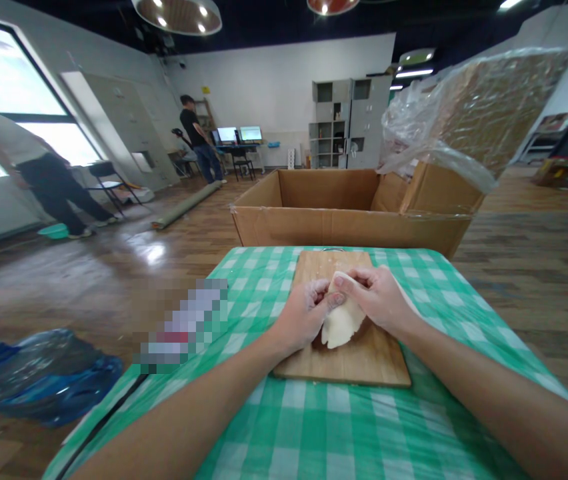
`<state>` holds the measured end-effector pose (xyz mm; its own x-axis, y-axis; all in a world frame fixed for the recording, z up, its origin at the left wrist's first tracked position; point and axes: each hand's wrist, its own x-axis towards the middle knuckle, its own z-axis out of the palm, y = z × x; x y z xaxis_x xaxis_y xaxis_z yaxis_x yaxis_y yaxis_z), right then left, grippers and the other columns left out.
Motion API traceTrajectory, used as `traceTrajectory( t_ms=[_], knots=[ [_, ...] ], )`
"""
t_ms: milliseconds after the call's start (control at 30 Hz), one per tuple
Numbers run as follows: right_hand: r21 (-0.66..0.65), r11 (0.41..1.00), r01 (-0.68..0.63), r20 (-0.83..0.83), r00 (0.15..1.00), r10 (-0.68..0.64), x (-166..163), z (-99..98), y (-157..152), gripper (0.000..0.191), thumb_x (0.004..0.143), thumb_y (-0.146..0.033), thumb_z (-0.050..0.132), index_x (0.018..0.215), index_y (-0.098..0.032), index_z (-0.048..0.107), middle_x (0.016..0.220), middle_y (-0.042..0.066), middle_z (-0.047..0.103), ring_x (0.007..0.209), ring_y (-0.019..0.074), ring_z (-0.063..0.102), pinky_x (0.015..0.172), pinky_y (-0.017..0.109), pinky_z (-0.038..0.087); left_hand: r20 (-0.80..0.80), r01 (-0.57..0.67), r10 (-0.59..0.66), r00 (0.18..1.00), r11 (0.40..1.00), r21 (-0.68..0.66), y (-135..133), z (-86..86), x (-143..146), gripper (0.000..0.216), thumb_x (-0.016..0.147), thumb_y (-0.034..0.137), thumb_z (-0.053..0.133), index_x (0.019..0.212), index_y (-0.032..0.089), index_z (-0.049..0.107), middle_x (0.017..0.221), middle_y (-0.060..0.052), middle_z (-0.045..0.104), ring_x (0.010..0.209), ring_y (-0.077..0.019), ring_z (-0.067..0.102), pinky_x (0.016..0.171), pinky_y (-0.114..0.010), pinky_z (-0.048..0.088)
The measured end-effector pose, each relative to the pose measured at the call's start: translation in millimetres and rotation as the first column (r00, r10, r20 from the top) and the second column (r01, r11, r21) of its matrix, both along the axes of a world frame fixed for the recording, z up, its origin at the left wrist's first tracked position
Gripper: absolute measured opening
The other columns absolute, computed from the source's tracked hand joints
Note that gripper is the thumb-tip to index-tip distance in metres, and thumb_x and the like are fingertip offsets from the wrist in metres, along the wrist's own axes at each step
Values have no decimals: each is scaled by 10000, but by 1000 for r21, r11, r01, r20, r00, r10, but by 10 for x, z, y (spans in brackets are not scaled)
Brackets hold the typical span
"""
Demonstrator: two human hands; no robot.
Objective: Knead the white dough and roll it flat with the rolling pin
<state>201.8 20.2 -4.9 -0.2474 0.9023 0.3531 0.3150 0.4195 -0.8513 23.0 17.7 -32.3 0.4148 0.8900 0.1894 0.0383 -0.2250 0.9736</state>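
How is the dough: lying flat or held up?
Held up: left hand and right hand grip the dough near its top; its ragged lower end hangs over the board. Whether it touches, I cannot tell.

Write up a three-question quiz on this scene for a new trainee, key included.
1. What lies beneath the dough?
A) a metal tray
B) a wooden board
C) a plate

2. True or false: only the left hand touches the dough.

3. What large open container stands beyond the far edge of the checked tablecloth?

Key:
1. B
2. False; the right hand holds it too.
3. A cardboard box.
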Motion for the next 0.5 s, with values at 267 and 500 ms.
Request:
traceTrajectory(
  t_ms=[267, 500],
  knots=[
    [36, 997, 72, -176, 982, -65, -42, -85, 12, 305, 962, -454, 548, 821, -191, 612, 727, 4, 609, 642, 144, 549, 556, 251, 423, 86, 101, -89, 992, 984, -145, -19, 23, 22, 391, 859, 517, 691, 992, 157, 614, 837, -56, 687, 698, -186, 675, 580, -263, 515],
    [122, 989, 81, 24, 996, -85, -4, -66, 11, 423, 950, -446, 560, 621, -210, 436, 568, -51, 389, 525, 102, 362, 478, 253, 280, -37, -48, 45, 998, 996, -71, -45, 25, 15, 316, 855, 469, 707, 875, 163, 631, 662, 14, 608, 467, -89, 539, 408, -184, 374]
  ],
)
